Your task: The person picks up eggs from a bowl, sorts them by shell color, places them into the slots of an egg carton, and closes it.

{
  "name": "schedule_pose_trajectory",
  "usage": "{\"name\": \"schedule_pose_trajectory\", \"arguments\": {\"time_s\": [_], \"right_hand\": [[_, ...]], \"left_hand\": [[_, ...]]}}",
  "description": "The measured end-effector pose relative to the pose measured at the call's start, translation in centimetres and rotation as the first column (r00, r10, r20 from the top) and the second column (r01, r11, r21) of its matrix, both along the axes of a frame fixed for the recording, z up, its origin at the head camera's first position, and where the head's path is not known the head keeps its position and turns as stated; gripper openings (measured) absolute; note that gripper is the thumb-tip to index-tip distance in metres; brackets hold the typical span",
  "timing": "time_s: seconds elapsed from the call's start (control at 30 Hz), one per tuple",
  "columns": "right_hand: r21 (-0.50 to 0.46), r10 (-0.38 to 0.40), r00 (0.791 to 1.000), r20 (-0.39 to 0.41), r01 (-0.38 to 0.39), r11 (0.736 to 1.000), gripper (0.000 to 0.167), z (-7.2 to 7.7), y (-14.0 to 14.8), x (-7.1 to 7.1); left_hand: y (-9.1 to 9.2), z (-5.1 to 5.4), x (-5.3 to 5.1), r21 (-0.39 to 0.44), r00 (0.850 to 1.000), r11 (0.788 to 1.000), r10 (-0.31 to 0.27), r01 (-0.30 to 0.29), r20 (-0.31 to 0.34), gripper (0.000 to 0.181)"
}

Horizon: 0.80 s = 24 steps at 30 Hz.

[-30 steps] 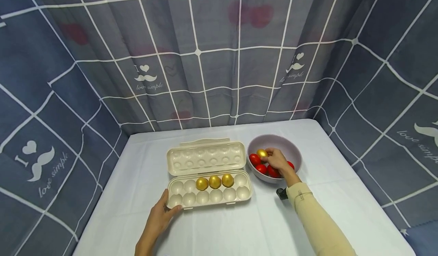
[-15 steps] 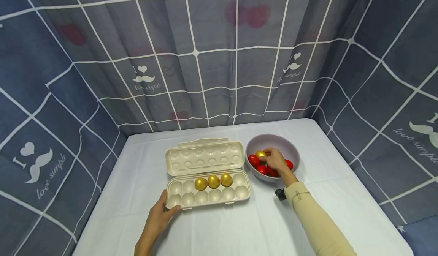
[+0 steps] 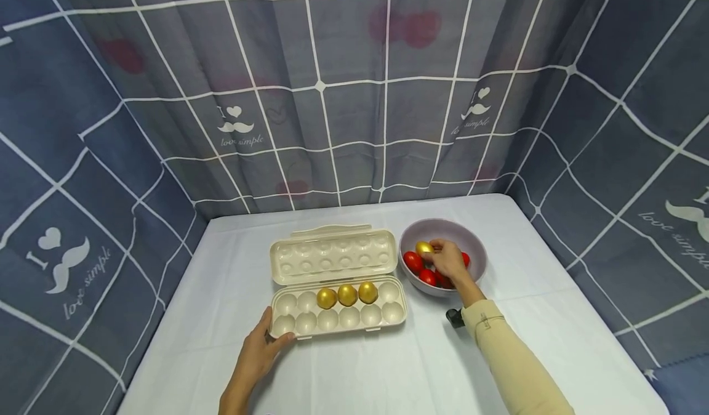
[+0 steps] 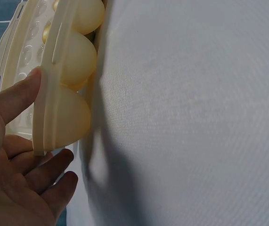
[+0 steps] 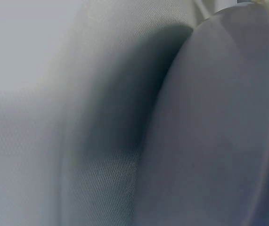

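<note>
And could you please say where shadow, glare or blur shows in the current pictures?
Head: glints on shiny golden eggs; left wrist: shadow on the white cloth beside the cream plastic egg carton; right wrist: hazy blur, plus shadow beside the round mauve bowl.

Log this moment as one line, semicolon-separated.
left hand: holds carton; lid: open; right hand: holds gold egg in bowl; carton: three gold eggs

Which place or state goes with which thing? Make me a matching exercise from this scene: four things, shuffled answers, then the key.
1. left hand
2. right hand
3. lid
4. three golden eggs

A. in the far row of the carton
B. gripping the carton's left end
C. reaching into the bowl
D. tipped open

Pairs: 1-B, 2-C, 3-D, 4-A
</note>
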State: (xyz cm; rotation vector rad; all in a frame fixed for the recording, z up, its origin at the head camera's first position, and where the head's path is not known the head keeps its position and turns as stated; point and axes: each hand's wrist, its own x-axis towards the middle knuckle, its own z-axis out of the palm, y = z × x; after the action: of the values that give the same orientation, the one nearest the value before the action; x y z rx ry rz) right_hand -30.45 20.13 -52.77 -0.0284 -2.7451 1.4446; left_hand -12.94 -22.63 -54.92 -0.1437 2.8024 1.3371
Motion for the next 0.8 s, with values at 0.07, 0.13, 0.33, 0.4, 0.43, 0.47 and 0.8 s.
{"name": "schedule_pose_trajectory", "arguments": {"time_s": [0.07, 0.13, 0.33, 0.4, 0.43, 0.47, 0.8], "right_hand": [[-0.025, 0.01, 1.0, -0.018, -0.01, 1.0, 0.041, 0.0, -0.04, -0.03], [-0.055, 0.006, 1.0, -0.028, -0.007, 0.998, 0.04, -0.02, -0.05, -0.02], [-0.2, 0.032, 0.998, -0.055, -0.042, 0.979, 0.045, 0.03, -0.2, 0.24], [-0.223, 0.049, 0.997, -0.067, -0.063, 0.973, 0.047, 0.07, -0.3, 0.34], [-0.231, 0.053, 0.996, -0.073, -0.068, 0.971, 0.048, 0.06, -0.35, 0.36], [-0.235, 0.057, 0.995, -0.077, -0.074, 0.969, 0.048, 0.07, -0.38, 0.43], [-0.219, 0.08, 0.98, -0.18, -0.119, 0.969, 0.051, 0.25, -0.46, 0.77]], "left_hand": [[0.01, 0.04, -0.04, 0.001, 1.0, 1.0, 0.001, -0.001, -0.003, 0.098], [0.03, 0.07, -0.05, 0.003, 1.0, 1.0, 0.0, 0.0, -0.003, 0.098], [0.04, 0.13, 0.06, 0.003, 1.0, 1.0, 0.005, -0.005, 0.008, 0.097], [-0.06, 0.11, 0.15, 0.001, 1.0, 1.0, 0.005, -0.005, 0.014, 0.097], [-0.11, 0.1, 0.19, 0.0, 1.0, 1.0, 0.005, -0.005, 0.017, 0.098], [-0.16, 0.08, 0.2, -0.002, 1.0, 1.0, 0.003, -0.003, 0.017, 0.098], [-0.19, 0.17, 0.1, 0.009, 1.0, 1.0, -0.01, 0.01, -0.002, 0.097]]}}
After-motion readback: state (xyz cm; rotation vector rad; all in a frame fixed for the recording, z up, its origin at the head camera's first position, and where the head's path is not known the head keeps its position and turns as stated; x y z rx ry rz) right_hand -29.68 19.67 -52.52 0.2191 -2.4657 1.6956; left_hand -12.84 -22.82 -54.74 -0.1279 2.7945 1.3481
